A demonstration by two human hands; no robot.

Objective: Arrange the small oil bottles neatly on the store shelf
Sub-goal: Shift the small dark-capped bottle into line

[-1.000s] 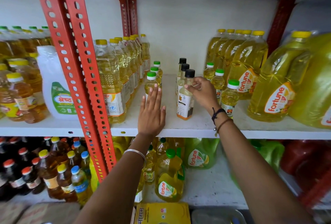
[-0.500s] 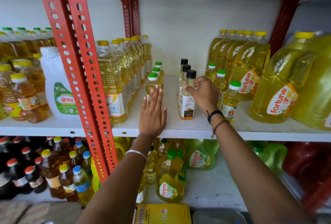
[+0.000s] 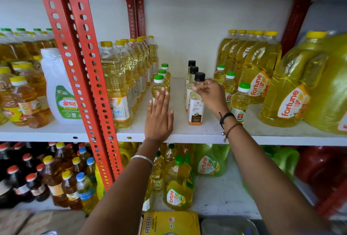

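On the white shelf [image 3: 187, 133] stand three rows of small oil bottles, each running front to back. The left row has green caps; its front bottle [image 3: 158, 84] touches the fingertips of my left hand [image 3: 159, 116], which lies flat and open on the shelf. The middle row has black caps. My right hand [image 3: 213, 95] grips the neck of its front black-capped bottle [image 3: 195, 110], which stands upright on the shelf. A third green-capped row [image 3: 240, 99] stands just right of my right wrist.
Tall yellow-capped oil bottles [image 3: 116, 84] line the left of the small rows, beside a red slotted upright [image 3: 82, 77]. Large Fortune jugs [image 3: 287, 94] fill the right. A white jug [image 3: 58, 92] stands further left. The lower shelf holds more bottles and jugs.
My right hand has slid its fingers forward round the neck of the front black-capped bottle. My left hand stays flat against the green-capped row. The view has shifted slightly.
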